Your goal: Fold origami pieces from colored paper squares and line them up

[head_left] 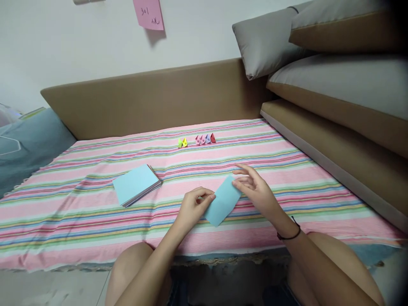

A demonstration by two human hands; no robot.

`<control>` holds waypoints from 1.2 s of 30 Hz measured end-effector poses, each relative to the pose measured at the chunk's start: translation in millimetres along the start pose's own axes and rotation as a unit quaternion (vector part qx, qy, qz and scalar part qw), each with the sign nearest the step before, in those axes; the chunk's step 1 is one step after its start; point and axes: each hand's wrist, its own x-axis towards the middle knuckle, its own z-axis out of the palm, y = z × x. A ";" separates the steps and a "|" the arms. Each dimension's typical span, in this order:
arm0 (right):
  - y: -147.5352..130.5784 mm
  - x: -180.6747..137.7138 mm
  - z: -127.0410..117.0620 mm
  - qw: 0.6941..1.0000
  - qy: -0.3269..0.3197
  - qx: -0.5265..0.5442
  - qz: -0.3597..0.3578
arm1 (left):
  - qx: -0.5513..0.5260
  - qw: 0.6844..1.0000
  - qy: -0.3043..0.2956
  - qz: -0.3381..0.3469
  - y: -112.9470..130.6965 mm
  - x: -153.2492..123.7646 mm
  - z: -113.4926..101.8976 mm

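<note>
A light blue sheet of paper (222, 202), folded into a long rectangle, lies tilted on the striped cloth (79, 221). My left hand (193, 207) pinches its left edge with curled fingers. My right hand (255, 189) touches the sheet's upper right end, fingers partly spread and bent over it. A black band circles my right wrist. To the left, apart from my hands, a stack of coloured paper squares (136, 184) rests with a blue sheet on top.
Small folded paper pieces, yellow-green (182, 143) and pink, blue and red (205, 138), stand in a row farther back. Brown and grey cushions (334, 85) are piled at the right. A pink note (148, 13) hangs on the wall. A blue-grey pillow (28, 144) lies left.
</note>
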 end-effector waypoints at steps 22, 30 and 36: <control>-20.5 -14.2 -7.4 0.949 0.145 -0.117 -0.254 | -0.084 0.993 0.066 -0.050 3.7 1.1 -13.4; -21.1 -16.2 -5.7 0.939 0.113 -0.136 -0.297 | -0.185 0.977 0.077 -0.074 5.5 2.2 -17.8; -19.0 -16.8 -4.5 0.946 0.089 -0.139 -0.280 | -0.162 0.978 0.129 -0.019 5.5 4.0 -20.9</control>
